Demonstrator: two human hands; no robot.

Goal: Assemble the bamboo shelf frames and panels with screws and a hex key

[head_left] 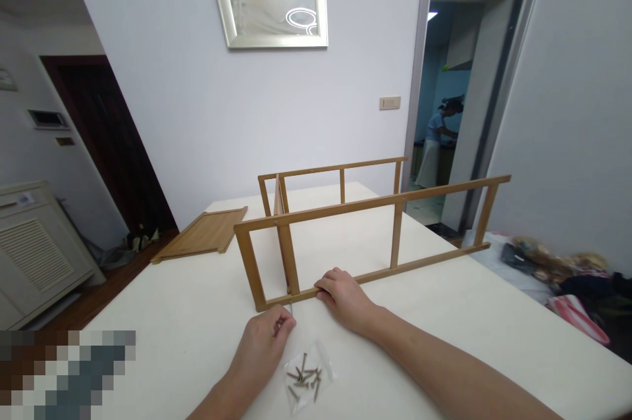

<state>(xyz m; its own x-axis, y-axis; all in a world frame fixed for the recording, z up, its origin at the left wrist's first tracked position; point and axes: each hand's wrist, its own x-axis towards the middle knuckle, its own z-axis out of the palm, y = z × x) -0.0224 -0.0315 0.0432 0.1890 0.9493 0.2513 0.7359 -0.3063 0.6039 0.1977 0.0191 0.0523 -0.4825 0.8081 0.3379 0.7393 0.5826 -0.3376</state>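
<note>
A bamboo shelf frame (370,206) lies on its side on the white table (187,315), two ladder-like side rails joined by a cross panel (284,236). My right hand (343,295) rests on the near rail's bottom bar with its fingers curled over it. My left hand (264,338) is pinched around a thin metal tool or screw pointed at the bottom bar near the cross panel. A clear plastic bag with several screws (306,377) lies just in front of my hands.
A loose bamboo board (202,234) lies at the table's far left. A white cabinet (34,249) stands at the left. Bags and clutter (557,268) sit at the right. A person stands in the room beyond the doorway (437,140).
</note>
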